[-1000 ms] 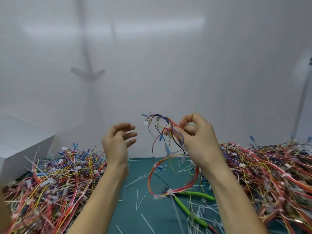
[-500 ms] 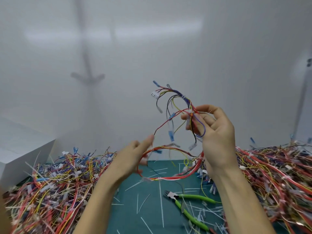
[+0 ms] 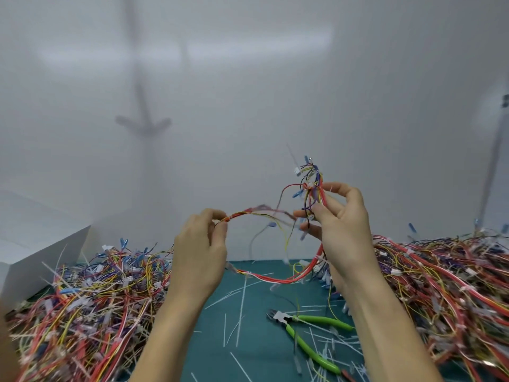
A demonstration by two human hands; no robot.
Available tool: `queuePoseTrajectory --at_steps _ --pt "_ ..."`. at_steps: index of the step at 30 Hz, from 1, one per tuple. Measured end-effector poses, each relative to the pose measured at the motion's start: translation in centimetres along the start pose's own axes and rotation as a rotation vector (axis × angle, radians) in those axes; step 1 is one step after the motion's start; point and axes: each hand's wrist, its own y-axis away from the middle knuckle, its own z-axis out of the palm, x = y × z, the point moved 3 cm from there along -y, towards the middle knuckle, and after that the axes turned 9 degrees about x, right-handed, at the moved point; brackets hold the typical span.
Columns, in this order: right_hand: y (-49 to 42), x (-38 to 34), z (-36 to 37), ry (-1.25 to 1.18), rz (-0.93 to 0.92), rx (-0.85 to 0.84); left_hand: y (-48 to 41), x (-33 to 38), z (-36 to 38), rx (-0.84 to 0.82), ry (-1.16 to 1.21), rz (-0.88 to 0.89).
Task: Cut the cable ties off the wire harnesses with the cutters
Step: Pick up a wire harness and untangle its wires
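The left hand [image 3: 199, 252] has its fingers curled in, thumb and fingertips pinching one thin stretch of a wire harness [image 3: 275, 279] at its top knuckle line; the right hand [image 3: 341, 224] is also closed around the same harness, thumb and forefinger nipping the bunched end where small white and blue plugs fan upward, the lower fingers bent under the strands. Between the two hands the thin wires arch across, partly blurred, while the thicker red bundle sags in a loop below them, close above the table [image 3: 261, 357]. The cutters [image 3: 289, 326], with green handles, lie untouched on the teal table top, below and between the forearms, nose pointing left and handles spread. White offcuts of cable ties [image 3: 242, 299] are scattered over the teal surface around them. A pile of harnesses [image 3: 91, 304] in red, yellow, blue and white fills the left side, and a second heap [image 3: 446, 285] fills the right, reaching behind the right forearm. A white box [image 3: 41, 244] stands at the far left, beside the left pile, and a plain white wall [image 3: 248, 106] closes the back. Both bare forearms rise from the bottom edge, hands held up well above the table, backs turned to the camera, the right a little higher than the left
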Motion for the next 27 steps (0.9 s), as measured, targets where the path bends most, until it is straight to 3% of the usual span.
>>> queuePoseTrajectory --at_steps 2,4,7,11,13,15,17,19,21,24,27 --pt "0.0 -0.3 -0.1 -0.015 -0.026 -0.016 0.0 -1.0 0.2 -0.085 -0.122 -0.117" --pt "0.1 -0.8 -0.1 -0.031 -0.075 -0.034 0.5 -2.3 0.9 -0.289 -0.362 -0.249" --pt "0.2 -1.7 0.1 -0.091 -0.157 -0.069 2.1 -3.7 1.7 -0.609 -0.663 -0.291" --pt "0.6 -2.4 0.4 -0.199 -0.214 -0.143 5.1 -3.9 2.8 -1.149 -0.767 -0.311" --pt "0.7 -2.8 0.5 -0.246 -0.228 -0.185 5.6 -3.6 3.1 -1.215 -0.787 -0.281" --pt "0.8 -3.2 0.5 -0.282 -0.237 -0.231 4.6 -3.1 3.2 -1.021 -0.792 -0.205" --pt "0.8 -3.5 0.4 -0.295 -0.245 -0.275 2.7 -1.6 2.7 -0.611 -0.703 -0.137" --pt "0.8 -3.5 0.3 -0.284 -0.240 -0.301 0.8 1.2 1.2 -0.152 -0.441 -0.106" --pt "0.8 -3.3 0.4 -0.250 -0.224 -0.325 -0.7 4.3 -0.3 0.165 -0.117 -0.067" --pt "0.8 -2.6 0.7 -0.168 -0.197 -0.366 -2.1 8.2 -1.4 0.235 0.253 -0.020" --pt "1.0 -2.1 0.9 -0.020 -0.202 -0.407 -2.5 10.3 -1.1 0.094 0.298 -0.021"
